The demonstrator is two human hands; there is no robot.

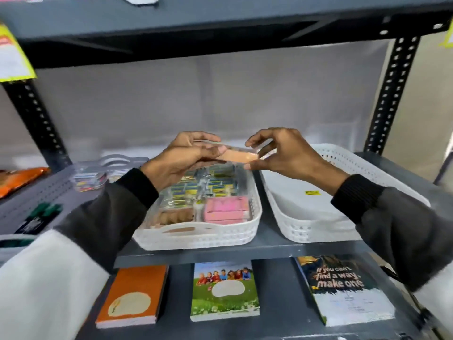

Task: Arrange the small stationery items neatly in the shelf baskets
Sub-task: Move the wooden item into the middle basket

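Both hands hold one small peach-coloured box (241, 156) above the back of a white perforated basket (201, 238). My left hand (181, 158) grips its left end, and my right hand (277, 153) pinches its right end. That basket holds a pink box (226, 209), a brown pack (175, 215) and several yellow-and-blue packs (208, 185). A second white basket (316, 227) stands to the right with only a small yellow label on its floor.
On the grey shelf (267, 249), a clear plastic container (90, 179) of small items and an orange packet (22, 179) lie at the left, with dark green pens (41, 214) nearer. Three notebooks lie on the lower shelf. A shelf board hangs close overhead.
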